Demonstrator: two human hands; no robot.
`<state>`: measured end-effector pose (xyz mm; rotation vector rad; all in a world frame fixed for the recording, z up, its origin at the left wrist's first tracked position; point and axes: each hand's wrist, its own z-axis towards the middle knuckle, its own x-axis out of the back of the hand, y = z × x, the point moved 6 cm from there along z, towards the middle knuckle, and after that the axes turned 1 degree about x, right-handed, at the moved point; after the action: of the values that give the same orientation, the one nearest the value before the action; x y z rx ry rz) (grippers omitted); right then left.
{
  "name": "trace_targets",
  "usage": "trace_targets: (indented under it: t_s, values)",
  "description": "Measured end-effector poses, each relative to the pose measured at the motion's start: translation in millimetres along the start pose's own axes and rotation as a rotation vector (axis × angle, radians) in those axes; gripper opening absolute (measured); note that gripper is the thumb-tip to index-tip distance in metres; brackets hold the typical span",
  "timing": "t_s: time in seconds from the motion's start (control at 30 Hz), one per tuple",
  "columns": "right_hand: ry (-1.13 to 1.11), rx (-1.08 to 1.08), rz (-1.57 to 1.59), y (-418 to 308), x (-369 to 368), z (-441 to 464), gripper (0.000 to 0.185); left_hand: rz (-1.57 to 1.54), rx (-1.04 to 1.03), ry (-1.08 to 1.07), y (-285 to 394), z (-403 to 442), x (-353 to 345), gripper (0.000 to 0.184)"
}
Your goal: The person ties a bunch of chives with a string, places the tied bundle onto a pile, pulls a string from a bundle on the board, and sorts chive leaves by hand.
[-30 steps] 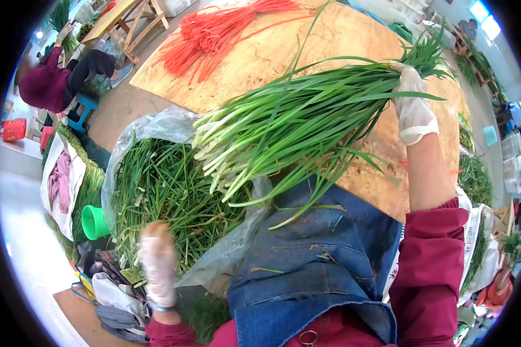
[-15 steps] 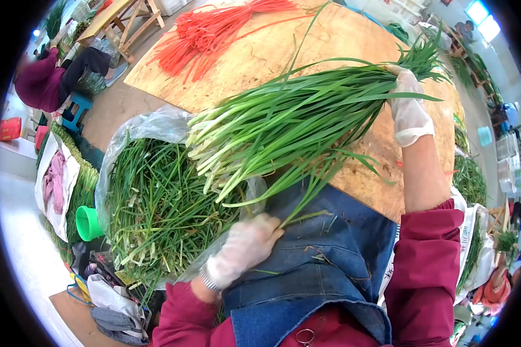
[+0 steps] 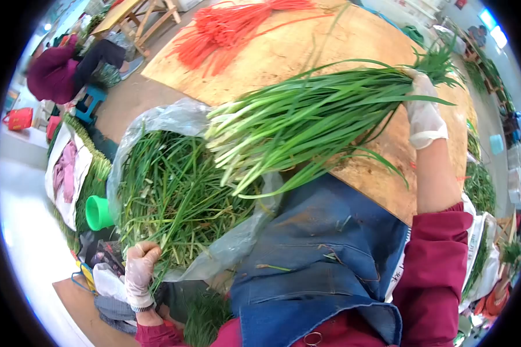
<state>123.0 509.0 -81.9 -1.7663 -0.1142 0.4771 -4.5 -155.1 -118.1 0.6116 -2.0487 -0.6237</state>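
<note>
A thick bunch of garlic chives (image 3: 307, 115) lies slantwise over the wooden board, pale stem ends at left and leaf tips at right. My right hand (image 3: 424, 101), in a clear glove, is wrapped around its leafy end. At the lower left, my gloved left hand (image 3: 140, 269) is closed at the edge of a plastic bag (image 3: 127, 133). Some loose chive leaves (image 3: 158, 276) trail from its fingers, partly hidden. The bag is full of loose chive leaves and trimmings (image 3: 179, 196).
Red ties (image 3: 220, 34) are heaped on the far side of the board (image 3: 359, 34). Left of the bag are a green cup (image 3: 98, 213) and a pink cloth (image 3: 65, 172). A person in a maroon top (image 3: 55, 75) sits beyond, by a blue stool (image 3: 90, 104).
My left hand has moved from below the bunch, where it pinched a few leaves, leftward to the bag's near edge. My right hand still grips the bunch.
</note>
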Motion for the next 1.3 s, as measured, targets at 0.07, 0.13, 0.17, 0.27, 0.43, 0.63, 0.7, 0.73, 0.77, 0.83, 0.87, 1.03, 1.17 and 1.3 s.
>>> trace_targets:
  t_s: [0.07,0.13,0.17,0.27,0.43,0.63,0.7,0.73,0.77,0.83,0.87,1.03,1.17,1.3]
  values:
    - [-0.049,-0.008,0.060,5.7,-1.7,6.6,0.015,-0.175,-0.004,0.036,7.5,-5.3,10.0,0.011]
    - [-0.046,-0.022,0.073,12.2,5.8,26.6,0.016,-0.396,-0.061,0.067,14.1,-10.9,14.2,0.012]
    - [-0.088,-0.049,0.067,16.1,4.7,36.8,0.019,-0.494,-0.075,0.129,16.9,-14.4,11.7,0.012]
    - [-0.098,0.088,-0.321,-13.6,-26.1,24.1,0.030,-0.540,-0.106,0.155,40.2,-27.2,-7.7,0.013]
    - [0.043,0.842,-1.358,-91.6,-89.4,-33.2,0.045,-0.772,-0.108,0.158,56.7,-39.5,-49.1,0.014]
    - [-0.759,0.991,-0.694,-38.8,-157.7,-298.0,0.014,-0.230,-0.555,0.468,91.7,-67.5,-70.1,0.006]
    - [-1.099,0.382,-0.856,26.3,-167.0,-331.9,0.021,-0.078,-0.667,0.492,111.7,-83.6,-75.3,0.004]
    - [-1.160,0.263,-0.887,52.2,-171.3,-338.6,0.022,-0.078,-0.705,0.491,118.9,-89.8,-78.2,0.005]
    - [-1.219,0.141,-0.918,76.4,-172.5,-342.7,0.023,-0.043,-0.731,0.466,124.6,-94.9,-80.6,0.004]
    - [-1.166,-0.234,-0.641,104.2,-169.0,-344.0,0.025,-0.016,-0.822,0.448,129.4,-99.6,-84.1,0.007]
    - [-1.123,-0.416,-0.499,111.3,-166.5,-346.2,0.026,-0.041,-0.828,0.416,127.4,-97.7,-84.0,0.007]
    - [-0.974,-0.612,-0.395,101.6,-149.7,-329.2,0.023,-0.018,-0.785,0.659,93.8,-79.8,-35.6,0.003]
    - [-0.978,-0.696,-0.352,90.3,-136.5,-318.8,0.023,0.535,-0.380,0.857,33.1,-40.1,14.4,0.012]
    - [-0.986,-0.669,-0.312,76.7,-132.9,-319.3,0.026,0.140,-0.594,0.486,80.4,-47.2,-36.4,0.021]
